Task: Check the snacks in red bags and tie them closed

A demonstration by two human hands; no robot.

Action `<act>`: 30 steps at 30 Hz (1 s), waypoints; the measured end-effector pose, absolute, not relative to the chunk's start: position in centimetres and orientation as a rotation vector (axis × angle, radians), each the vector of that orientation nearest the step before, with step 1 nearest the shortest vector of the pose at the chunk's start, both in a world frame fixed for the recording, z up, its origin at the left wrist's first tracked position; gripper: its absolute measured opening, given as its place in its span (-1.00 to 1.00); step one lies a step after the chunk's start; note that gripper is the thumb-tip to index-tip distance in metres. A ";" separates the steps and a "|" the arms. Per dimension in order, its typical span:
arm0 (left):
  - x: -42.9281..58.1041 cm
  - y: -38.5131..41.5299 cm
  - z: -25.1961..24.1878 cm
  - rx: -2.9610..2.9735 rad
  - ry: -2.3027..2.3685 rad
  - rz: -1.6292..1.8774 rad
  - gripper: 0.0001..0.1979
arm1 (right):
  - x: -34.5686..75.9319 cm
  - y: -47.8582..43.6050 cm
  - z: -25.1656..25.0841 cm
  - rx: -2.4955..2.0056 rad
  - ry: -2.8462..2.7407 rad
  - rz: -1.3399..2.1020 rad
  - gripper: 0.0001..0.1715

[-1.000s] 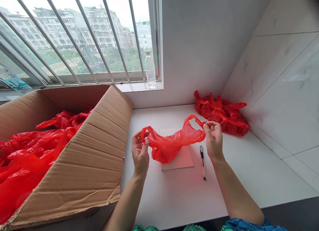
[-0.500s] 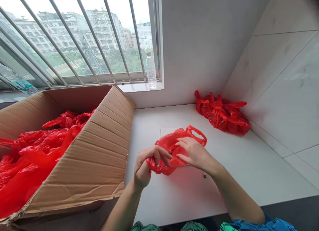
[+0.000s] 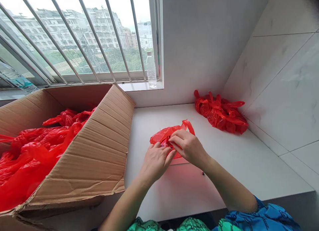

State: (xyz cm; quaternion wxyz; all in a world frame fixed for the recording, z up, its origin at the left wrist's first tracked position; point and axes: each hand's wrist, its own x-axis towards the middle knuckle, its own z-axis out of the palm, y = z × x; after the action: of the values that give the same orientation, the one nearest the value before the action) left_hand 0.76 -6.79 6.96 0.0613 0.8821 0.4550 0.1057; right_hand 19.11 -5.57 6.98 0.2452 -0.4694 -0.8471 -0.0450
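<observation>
1. My fingers hide most of the mouth of the red bag [image 3: 160, 135]; I can't make out the small purple patch [image 3: 163, 145] between my hands.
2. The pad [image 3: 181, 161] shows only a strip of its near side under the bag, and my right forearm covers all but one end of the pen [image 3: 203, 173].
3. Half a second ago my right hand [image 3: 186, 145] was spread over the bag; now its fingertips draw together at the opening. My left hand [image 3: 156, 159], then curled round the bag's rim, now lies palm down across its near left side.
4. I can't tell whether either hand is clamped on the film.
5. The bag lies about midway between the bench's [image 3: 244, 164] far and near edges.
</observation>
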 end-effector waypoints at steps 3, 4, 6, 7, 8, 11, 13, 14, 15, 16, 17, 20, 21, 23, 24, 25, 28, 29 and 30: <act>1.1 -6.1 5.2 2.645 1.567 0.262 -0.56 | 18.9 -4.4 5.6 -1.433 -2.467 -0.068 -0.84; 1.0 -5.8 4.8 2.606 1.647 0.241 -0.63 | 19.2 -4.0 4.9 -1.540 -2.478 -0.069 -0.86; 0.7 -5.3 4.0 2.509 1.779 0.183 -0.73 | 19.8 -3.4 3.7 -1.754 -2.445 -0.024 -0.47; 0.5 -4.9 3.8 2.467 1.820 0.147 -0.69 | 20.2 -3.3 3.2 -1.839 -2.420 0.035 -0.27; 0.3 -4.6 3.5 2.436 1.851 0.107 -0.60 | 20.6 -3.2 2.8 -1.898 -2.402 0.116 -0.11; -0.2 -3.7 3.0 2.366 1.907 -0.005 -0.29 | 21.3 -3.2 2.4 -1.959 -2.376 0.399 0.17; -0.4 -3.3 2.7 2.324 1.916 -0.062 -0.14 | 21.6 -3.2 2.5 -1.965 -2.357 0.537 0.23; -0.5 -3.2 2.7 2.313 1.908 -0.086 -0.09 | 21.7 -3.3 2.6 -1.961 -2.352 0.579 0.22; -0.5 -3.2 2.7 2.312 1.899 -0.100 -0.05 | 21.9 -3.3 2.7 -1.951 -2.348 0.592 0.18; -0.5 -3.3 2.8 2.321 1.892 -0.101 -0.03 | 22.0 -3.3 2.9 -1.931 -2.341 0.573 0.12; -0.5 -3.4 3.0 2.342 1.889 -0.082 -0.04 | 22.2 -3.2 3.0 -1.897 -2.327 0.525 0.03; -0.4 -3.7 3.9 2.425 1.929 0.135 -0.32 | 22.3 -3.1 3.7 -1.727 -2.227 0.306 -0.41; -0.2 -3.7 4.1 2.455 1.924 0.234 -0.48 | 22.2 -3.1 3.9 -1.667 -2.178 0.238 -0.58; 0.0 -3.3 4.2 2.517 1.809 0.397 -0.67 | 21.5 -3.0 4.0 -1.567 -2.102 0.171 -0.78; 0.2 -3.0 4.0 2.542 1.713 0.460 -0.68 | 21.1 -2.9 3.8 -1.528 -2.087 0.179 -0.78; 0.3 -2.6 3.6 2.560 1.615 0.511 -0.68 | 20.5 -2.8 3.5 -1.496 -2.092 0.210 -0.76; 0.5 -1.6 2.1 2.555 1.529 0.603 -0.69 | 19.0 -2.6 2.1 -1.498 -2.172 0.319 -0.83; 0.5 -1.4 1.6 2.529 1.580 0.592 -0.69 | 18.6 -2.6 1.6 -1.550 -2.185 0.335 -0.83; 0.5 -1.2 1.2 2.490 1.642 0.559 -0.69 | 18.4 -2.5 1.1 -1.615 -2.181 0.350 -0.81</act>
State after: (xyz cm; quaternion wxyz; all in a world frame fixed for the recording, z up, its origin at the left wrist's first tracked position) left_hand 0.46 -1.19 1.17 0.0535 0.8195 0.5402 0.1839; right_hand 18.37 -2.51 1.13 0.2012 -0.5783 -0.7807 0.1252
